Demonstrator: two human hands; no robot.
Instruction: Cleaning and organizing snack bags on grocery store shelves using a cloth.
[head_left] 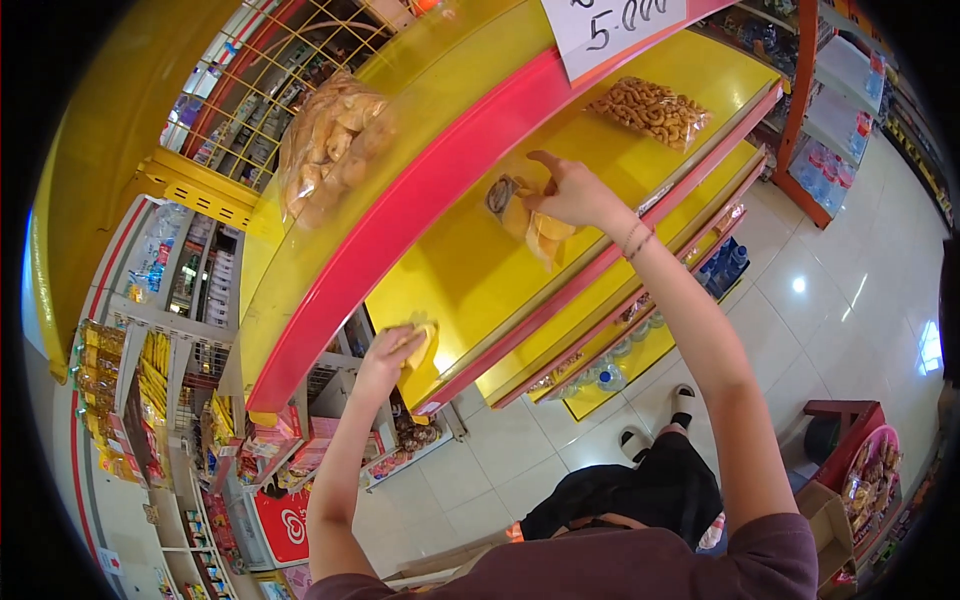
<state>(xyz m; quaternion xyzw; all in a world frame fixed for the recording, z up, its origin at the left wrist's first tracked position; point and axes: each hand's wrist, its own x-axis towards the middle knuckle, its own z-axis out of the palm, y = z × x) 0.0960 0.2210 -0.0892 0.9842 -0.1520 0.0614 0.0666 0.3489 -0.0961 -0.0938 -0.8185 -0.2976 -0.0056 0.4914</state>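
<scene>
My left hand (398,345) grips a yellow cloth (424,343) on the left end of a yellow shelf (440,290) with a red front lip. My right hand (570,190) is on a small clear bag of yellowish snacks (540,240) lying blurred on that shelf, its index finger stuck out and its thumb at the bag. Farther right on the same shelf lies a bag of brown curly snacks (652,110). A larger bag of puffy snacks (338,145) rests on the curved upper tier at upper left, beside a yellow wire grid.
Lower tiers (510,370) hold bottles. Packed shelving (150,390) and a red freezer (285,530) stand at the left. An orange rack (805,150) with bottles is at upper right; a red stool with a pink tray (870,460) and a cardboard box (825,525) are at lower right.
</scene>
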